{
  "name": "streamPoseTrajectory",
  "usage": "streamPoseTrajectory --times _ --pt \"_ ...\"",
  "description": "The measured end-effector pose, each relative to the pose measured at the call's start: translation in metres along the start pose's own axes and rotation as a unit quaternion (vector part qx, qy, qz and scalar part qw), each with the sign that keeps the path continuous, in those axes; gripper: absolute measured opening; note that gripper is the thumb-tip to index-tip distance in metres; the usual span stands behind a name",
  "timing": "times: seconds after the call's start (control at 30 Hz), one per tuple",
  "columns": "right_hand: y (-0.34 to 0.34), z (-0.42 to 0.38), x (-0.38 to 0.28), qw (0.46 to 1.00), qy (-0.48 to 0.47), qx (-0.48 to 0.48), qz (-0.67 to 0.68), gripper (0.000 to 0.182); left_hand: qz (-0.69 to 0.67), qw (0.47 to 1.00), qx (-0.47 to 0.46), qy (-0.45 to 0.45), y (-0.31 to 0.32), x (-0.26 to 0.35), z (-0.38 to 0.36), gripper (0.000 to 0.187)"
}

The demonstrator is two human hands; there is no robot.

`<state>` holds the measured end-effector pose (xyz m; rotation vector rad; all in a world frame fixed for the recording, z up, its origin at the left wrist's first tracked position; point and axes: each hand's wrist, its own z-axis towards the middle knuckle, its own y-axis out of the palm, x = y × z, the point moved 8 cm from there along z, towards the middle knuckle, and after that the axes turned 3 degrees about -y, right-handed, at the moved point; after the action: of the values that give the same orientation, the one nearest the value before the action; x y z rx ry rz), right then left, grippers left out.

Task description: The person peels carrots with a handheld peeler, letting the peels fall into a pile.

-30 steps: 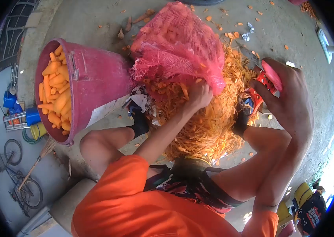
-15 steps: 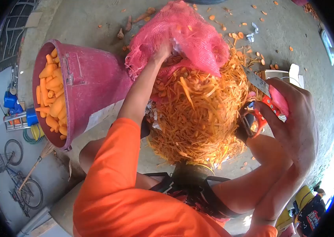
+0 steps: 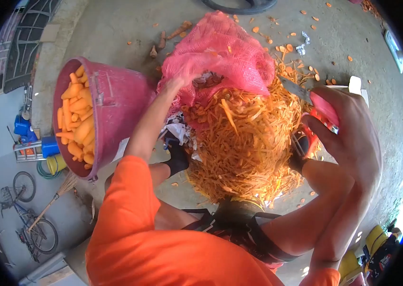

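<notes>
My left hand is at the near left side of a pink mesh sack, over its mouth; motion blur hides its fingers. In my right hand is a knife with a pink handle, its blade pointing up and left over the edge of the peelings. A large heap of orange carrot peelings lies in front of me between my feet, partly under the sack. To the left, a tilted pink bucket holds many peeled carrots.
Crumpled paper lies by my left foot. Carrot slices are scattered over the concrete floor, with a black tyre-like ring at the far edge. A broom and a bicycle stand at left.
My left hand has come back out from deeper in the sack, toward its left edge. The knife stays in my right hand, and the whole view has shifted slightly.
</notes>
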<state>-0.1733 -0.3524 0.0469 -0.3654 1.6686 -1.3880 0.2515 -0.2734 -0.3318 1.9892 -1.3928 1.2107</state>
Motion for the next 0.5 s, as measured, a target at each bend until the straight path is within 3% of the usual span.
streamPoseTrajectory --times 0.07,0.1,0.13,0.17,0.2,0.27,0.3,0.37,0.5 --pt "0.000 0.003 -0.007 0.999 0.001 -0.027 0.017 0.036 0.284 0.937 0.042 0.201 0.012 0.052 -0.088 0.044" --pt "-0.004 0.005 -0.018 0.997 0.005 -0.071 0.015 0.038 0.286 0.934 0.048 0.207 0.010 0.060 -0.108 0.044" --pt "-0.004 0.002 -0.021 0.998 -0.001 -0.065 0.014 0.038 0.244 0.967 -0.040 0.054 0.015 0.039 -0.119 0.049" --pt "-0.001 -0.002 -0.025 0.999 -0.033 -0.040 0.004 0.038 0.192 0.968 -0.127 -0.102 0.024 0.018 -0.146 0.055" --pt "0.000 -0.006 -0.033 0.998 -0.067 -0.014 -0.006 0.037 0.191 0.969 -0.120 -0.098 0.025 0.021 -0.174 0.055" --pt "0.001 -0.012 -0.051 0.997 -0.080 -0.020 0.008 0.037 -0.078 0.984 -0.128 -0.092 0.046 0.042 -0.239 0.047" --pt "0.003 -0.015 -0.057 0.996 -0.086 -0.031 0.022 0.036 -0.080 0.985 -0.128 -0.087 0.050 0.044 -0.261 0.047" --pt "0.017 -0.015 -0.059 0.993 -0.106 -0.050 0.005 0.036 -0.162 0.946 -0.212 -0.186 0.073 0.032 -0.311 0.044" --pt "0.042 -0.023 -0.082 0.985 -0.162 -0.051 0.003 0.036 -0.317 0.918 -0.216 -0.099 0.097 0.062 -0.370 0.041"
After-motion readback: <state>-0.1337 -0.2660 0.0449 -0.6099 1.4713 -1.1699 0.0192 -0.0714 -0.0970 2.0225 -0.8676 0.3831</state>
